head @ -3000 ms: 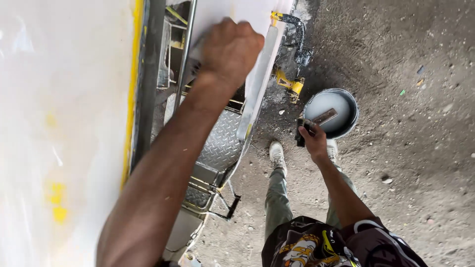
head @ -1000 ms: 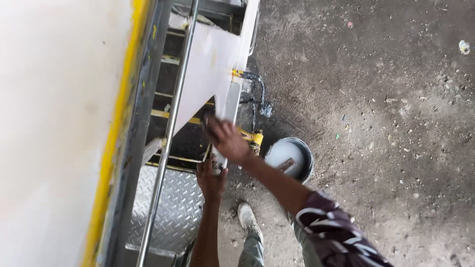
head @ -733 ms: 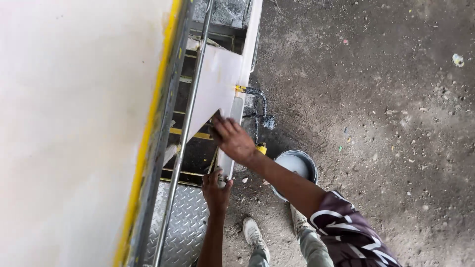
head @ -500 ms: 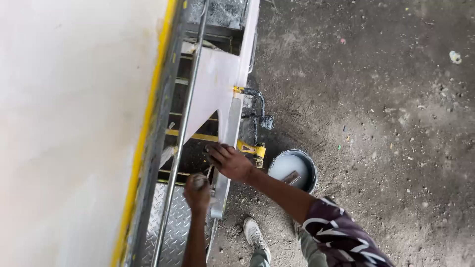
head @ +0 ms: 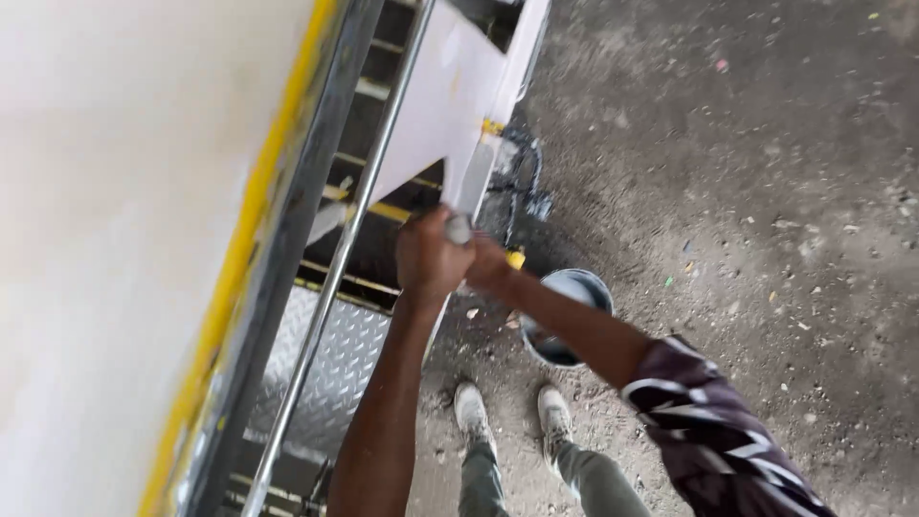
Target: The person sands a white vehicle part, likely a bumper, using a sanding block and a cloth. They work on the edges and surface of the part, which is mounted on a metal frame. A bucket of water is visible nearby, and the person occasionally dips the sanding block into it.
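Our left hand (head: 429, 260) is now closed in a fist around a small grey tool (head: 459, 229) at the lower edge of the white panel (head: 442, 115), where half a second ago it was lower, on the steel rail (head: 356, 222). Our right hand (head: 486, 268) has come in beside it, touching it (whether its fingers are closed we cannot tell). So the work sits at this edge, with the rail close on the left, and open ground around the paint bucket (head: 571, 314) on the right.

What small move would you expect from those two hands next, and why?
Probably a short stroke along the white painted panel edge: the left hand grips a small grey tool against it, the right hand steadies alongside, and the round grey paint bucket stands just below on the ground.
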